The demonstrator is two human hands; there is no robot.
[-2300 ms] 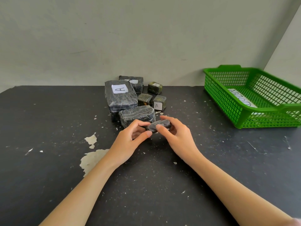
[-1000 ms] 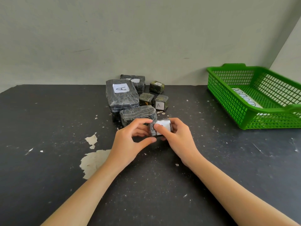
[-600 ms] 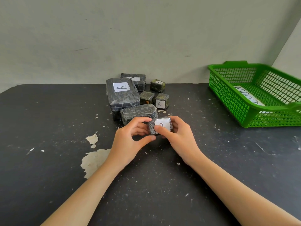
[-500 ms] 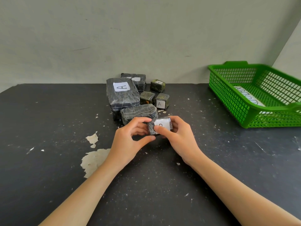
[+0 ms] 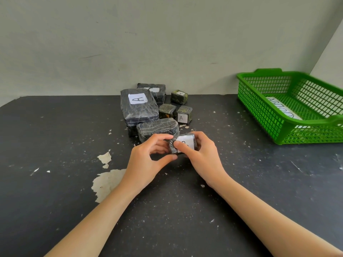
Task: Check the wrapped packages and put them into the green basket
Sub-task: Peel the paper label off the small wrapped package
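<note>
A small dark wrapped package (image 5: pixel 186 142) with a white label facing me is held just above the table between both hands. My left hand (image 5: pixel 148 162) pinches its left end; my right hand (image 5: pixel 202 156) grips its right side, thumb across the label. Behind it lies a pile of wrapped packages: a large one (image 5: pixel 137 108) labelled A, a medium one (image 5: pixel 157 128), another (image 5: pixel 154 90) at the wall, and three small cubes (image 5: pixel 182 114). The green basket (image 5: pixel 259 108) stands at the far right with a white paper strip (image 5: pixel 282 109) inside.
The black table (image 5: pixel 55 145) has peeled paint patches (image 5: pixel 105 182) left of my left forearm. A pale wall runs right behind the pile and the basket.
The small package has been turned over in my hands so its white label faces me; at first only its dark side showed. The hands stay in the same place.
</note>
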